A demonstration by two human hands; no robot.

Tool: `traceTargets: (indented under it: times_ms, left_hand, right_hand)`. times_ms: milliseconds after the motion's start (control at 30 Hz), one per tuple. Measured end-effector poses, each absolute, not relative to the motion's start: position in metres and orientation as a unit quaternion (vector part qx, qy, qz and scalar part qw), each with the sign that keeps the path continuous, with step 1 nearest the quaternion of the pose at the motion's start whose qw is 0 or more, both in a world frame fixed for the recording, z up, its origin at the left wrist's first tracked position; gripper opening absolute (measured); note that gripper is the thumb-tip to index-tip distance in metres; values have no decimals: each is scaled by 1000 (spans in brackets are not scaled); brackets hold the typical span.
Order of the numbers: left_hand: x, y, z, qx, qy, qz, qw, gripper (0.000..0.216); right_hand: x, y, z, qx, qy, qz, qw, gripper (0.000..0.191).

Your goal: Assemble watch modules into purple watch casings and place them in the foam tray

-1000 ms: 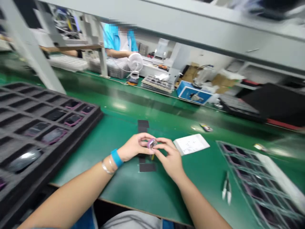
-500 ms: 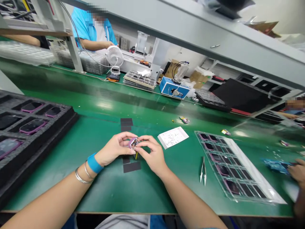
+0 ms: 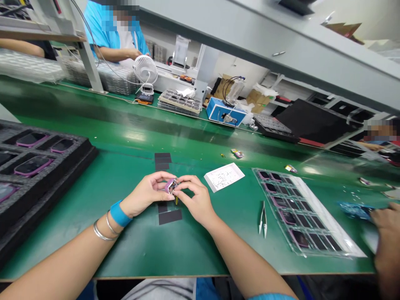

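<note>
Both my hands meet over the green bench, pinching a small purple watch case (image 3: 170,185). My left hand (image 3: 146,193), with a blue wristband and bangles, grips it from the left. My right hand (image 3: 195,200) closes on it from the right, fingertips on its open face. A small yellow piece shows just below the case. Black pads (image 3: 168,216) lie on the bench under my hands.
A black foam tray (image 3: 46,166) with purple cases sits at left. To the right lie a white card (image 3: 224,176), tweezers (image 3: 262,217) and a clear tray of parts (image 3: 300,212). A co-worker's hand (image 3: 386,216) is at far right. The conveyor belt (image 3: 131,129) runs behind, another person beyond it.
The view has swung right and steadied, so the foam tray slid left and the clear tray came fully into view. My hands stay together on the case.
</note>
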State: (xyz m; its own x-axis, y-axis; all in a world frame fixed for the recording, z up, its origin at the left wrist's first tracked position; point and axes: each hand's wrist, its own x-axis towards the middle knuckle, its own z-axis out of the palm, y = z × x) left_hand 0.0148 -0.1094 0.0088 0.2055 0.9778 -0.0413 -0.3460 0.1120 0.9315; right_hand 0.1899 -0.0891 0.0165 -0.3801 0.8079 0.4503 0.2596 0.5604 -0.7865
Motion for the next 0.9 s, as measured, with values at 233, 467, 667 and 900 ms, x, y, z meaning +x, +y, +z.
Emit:
traceTargets:
  times_ms: [233,467,667,900]
  left_hand:
    - [16,-109,8,414,371,514,653,49]
    - [18,-111,14,406,368,526,651,48]
    - [16,-111,14,416,368,524,645,47]
    - [16,-110,11,402,365,527,654,48]
  right_hand:
    - [190,-88,17,-339,-768,325,436,7]
    - [189,-90,17,-334,-763,296,468,8]
    - [188,-91,16,-328,-763,287,477,8]
    - [190,-88,17,-338,-779,308,428,5]
